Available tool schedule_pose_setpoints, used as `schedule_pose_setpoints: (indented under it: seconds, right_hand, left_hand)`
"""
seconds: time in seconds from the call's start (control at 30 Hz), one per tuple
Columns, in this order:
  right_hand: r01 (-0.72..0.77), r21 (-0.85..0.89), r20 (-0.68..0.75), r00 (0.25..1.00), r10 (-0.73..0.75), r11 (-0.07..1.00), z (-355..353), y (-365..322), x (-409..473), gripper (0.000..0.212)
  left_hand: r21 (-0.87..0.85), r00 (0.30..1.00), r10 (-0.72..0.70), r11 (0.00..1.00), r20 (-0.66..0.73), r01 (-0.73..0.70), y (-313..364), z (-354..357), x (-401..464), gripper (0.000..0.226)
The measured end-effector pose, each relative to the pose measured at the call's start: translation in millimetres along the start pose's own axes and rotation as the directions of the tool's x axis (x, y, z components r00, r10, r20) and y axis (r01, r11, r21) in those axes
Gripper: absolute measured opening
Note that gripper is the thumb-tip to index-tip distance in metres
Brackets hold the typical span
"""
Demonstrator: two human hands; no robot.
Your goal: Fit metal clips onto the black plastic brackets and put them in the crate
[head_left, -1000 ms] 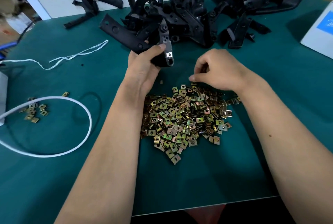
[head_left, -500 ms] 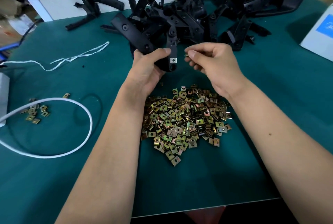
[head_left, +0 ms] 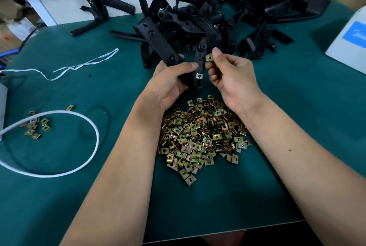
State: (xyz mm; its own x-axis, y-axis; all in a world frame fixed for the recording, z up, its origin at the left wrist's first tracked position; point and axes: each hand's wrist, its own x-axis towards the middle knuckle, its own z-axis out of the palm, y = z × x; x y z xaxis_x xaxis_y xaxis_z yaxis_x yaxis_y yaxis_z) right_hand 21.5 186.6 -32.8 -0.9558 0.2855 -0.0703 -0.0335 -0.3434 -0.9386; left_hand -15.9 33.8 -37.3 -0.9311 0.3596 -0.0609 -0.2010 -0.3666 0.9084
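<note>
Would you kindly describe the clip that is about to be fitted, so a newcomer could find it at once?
Start at the big heap of clips on the green mat, then look above it to the right hand. Its fingers pinch one clip beside the bracket gripped by the left hand. It alone is held in the air.

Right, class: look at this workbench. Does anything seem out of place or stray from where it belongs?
Yes. A few stray clips lie far left beside the white cord, apart from the main clip pile. One bracket also sits alone, left of the bracket heap. Nothing looks damaged.
</note>
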Motion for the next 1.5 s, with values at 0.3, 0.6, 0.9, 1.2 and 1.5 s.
schedule_pose_setpoints:
  seconds: [0.3,0.6,0.9,1.2,1.5]
  right_hand:
    - [0.006,0.014,-0.053,0.999,-0.005,1.0,1,2,1,0.026]
    - [0.119,-0.114,-0.07,0.989,-0.128,0.986,2,9,2,0.03]
    - [-0.013,-0.038,0.046,0.999,0.015,0.999,-3,2,2,0.015]
    - [-0.035,-0.067,0.14,0.989,0.044,0.997,-3,3,-1,0.025]
    - [0.014,-0.066,0.043,0.999,-0.011,0.998,-1,2,0,0.025]
  left_hand:
    - [-0.007,0.999,-0.048,0.999,-0.016,0.048,-2,6,-1,0.012]
    - [0.02,0.996,-0.083,0.996,-0.041,0.084,2,13,-4,0.033]
    - [0.055,0.996,-0.09,0.994,-0.012,0.091,7,4,-6,0.015]
    - [0.135,0.991,-0.126,0.984,0.05,0.118,8,0,-7,0.012]
    - [0.062,0.997,-0.075,0.995,-0.031,0.077,1,5,-5,0.011]
